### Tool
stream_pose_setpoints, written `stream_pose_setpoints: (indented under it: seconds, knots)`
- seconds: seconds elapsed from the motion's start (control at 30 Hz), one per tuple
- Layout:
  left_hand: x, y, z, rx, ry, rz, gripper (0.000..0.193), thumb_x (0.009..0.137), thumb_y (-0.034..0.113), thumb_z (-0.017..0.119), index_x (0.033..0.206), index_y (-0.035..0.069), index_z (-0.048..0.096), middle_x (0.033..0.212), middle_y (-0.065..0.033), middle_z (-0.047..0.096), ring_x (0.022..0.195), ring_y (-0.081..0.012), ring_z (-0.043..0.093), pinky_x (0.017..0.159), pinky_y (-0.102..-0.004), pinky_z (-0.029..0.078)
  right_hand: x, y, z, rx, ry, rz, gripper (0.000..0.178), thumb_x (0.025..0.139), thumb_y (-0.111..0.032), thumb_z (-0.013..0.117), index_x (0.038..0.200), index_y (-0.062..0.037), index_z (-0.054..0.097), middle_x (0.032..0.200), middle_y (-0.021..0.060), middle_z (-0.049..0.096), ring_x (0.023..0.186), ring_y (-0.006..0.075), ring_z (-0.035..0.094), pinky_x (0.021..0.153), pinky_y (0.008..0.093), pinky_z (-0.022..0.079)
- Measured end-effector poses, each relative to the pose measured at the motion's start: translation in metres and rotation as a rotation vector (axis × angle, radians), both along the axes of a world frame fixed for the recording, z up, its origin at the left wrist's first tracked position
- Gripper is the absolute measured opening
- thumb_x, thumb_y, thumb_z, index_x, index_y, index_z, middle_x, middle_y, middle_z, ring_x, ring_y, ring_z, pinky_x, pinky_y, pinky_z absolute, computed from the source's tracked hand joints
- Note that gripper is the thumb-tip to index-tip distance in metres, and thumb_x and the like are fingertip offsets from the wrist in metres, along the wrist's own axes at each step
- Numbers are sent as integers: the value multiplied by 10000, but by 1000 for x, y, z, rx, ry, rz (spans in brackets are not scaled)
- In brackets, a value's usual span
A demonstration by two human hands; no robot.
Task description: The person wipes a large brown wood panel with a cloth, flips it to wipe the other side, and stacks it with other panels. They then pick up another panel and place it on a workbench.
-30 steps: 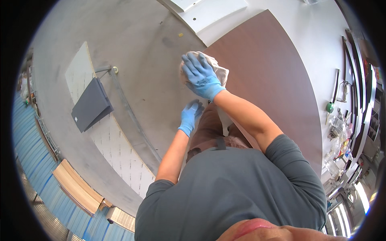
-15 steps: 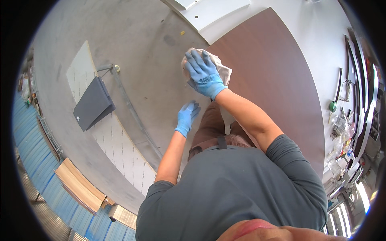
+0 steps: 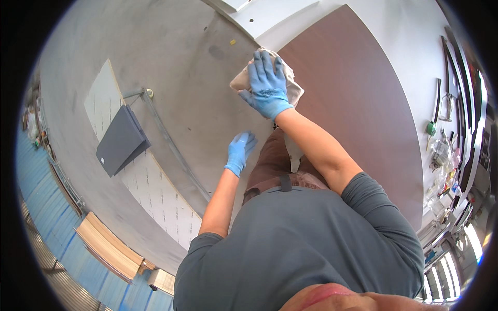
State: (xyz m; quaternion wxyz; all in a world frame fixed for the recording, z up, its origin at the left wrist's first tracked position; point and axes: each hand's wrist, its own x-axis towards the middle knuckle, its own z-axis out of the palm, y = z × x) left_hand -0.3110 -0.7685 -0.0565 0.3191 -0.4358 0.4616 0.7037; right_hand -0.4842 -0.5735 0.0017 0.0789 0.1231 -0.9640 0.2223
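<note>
My right hand (image 3: 268, 85), in a blue knit glove, lies over a crumpled off-white cloth (image 3: 293, 92). Its fingers are nearly straight and point away from me, with the thumb out to the left. The cloth bunches beneath the palm at the far-left edge of a large reddish-brown board (image 3: 358, 114). How far the fingers curl into the cloth is hidden. My left hand (image 3: 240, 154), gloved in lighter blue, hangs in the air left of my trousers with its fingers apart and nothing in it.
White panels (image 3: 275, 18) border the board's far side. On the right are a green tape measure (image 3: 431, 128) and clutter on a white surface (image 3: 404, 67). To the left, dark grey panels (image 3: 122, 140) rest on a long pale sheet (image 3: 155, 189) beside a metal frame (image 3: 171, 135).
My right hand has shifted slightly right and away from me, turning so its fingers point more straight ahead. The cloth has moved with it. My left hand has barely moved.
</note>
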Motion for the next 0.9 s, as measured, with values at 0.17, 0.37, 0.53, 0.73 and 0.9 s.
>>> stream_pose_setpoints:
  seconds: [0.17, 0.37, 0.53, 0.73, 0.9]
  knots:
    - [-7, 2, -9, -42, 12, -101, 523, 1043, 319, 647, 1461, 13, 584, 1400, -204, 669, 1245, -351, 686, 1049, -443, 550, 8, 12, 7, 35, -84, 12, 947, 851, -597, 703, 1514, 51, 511, 1677, 256, 377, 1623, 401, 217, 1312, 615, 112]
    - [-15, 17, -6, -65, 6, -301, 542, 1045, 317, 643, 1484, 10, 561, 1418, -212, 657, 1247, -368, 682, 1062, -468, 550, 122, 82, 11, 0, -84, -88, 968, 838, -617, 719, 1532, 26, 516, 1694, 227, 375, 1633, 376, 214, 1327, 601, 68]
    - [-6, 28, -20, -120, 36, -472, 578, 1033, 336, 658, 1487, -5, 549, 1447, -224, 642, 1282, -392, 662, 1070, -492, 541, 314, 179, -2, 216, -289, -494, 875, 954, -626, 567, 1603, -54, 440, 1761, 214, 231, 1630, 423, 199, 1331, 558, 128]
    - [29, 14, -42, -251, -53, -670, 561, 1026, 330, 664, 1482, 20, 562, 1452, -226, 641, 1301, -393, 654, 1089, -510, 531, 576, 322, 4, 247, -344, -1339, 885, 1011, -708, 428, 1617, -63, 407, 1704, 238, 331, 1590, 408, 289, 1300, 510, 228]
    - [46, -18, -27, -289, -64, -777, 574, 1031, 347, 654, 1497, 27, 552, 1503, -227, 607, 1328, -393, 638, 1117, -520, 507, 652, 376, -11, 504, -472, -1786, 901, 1012, -742, 387, 1612, -70, 424, 1693, 234, 361, 1573, 406, 330, 1268, 527, 264]
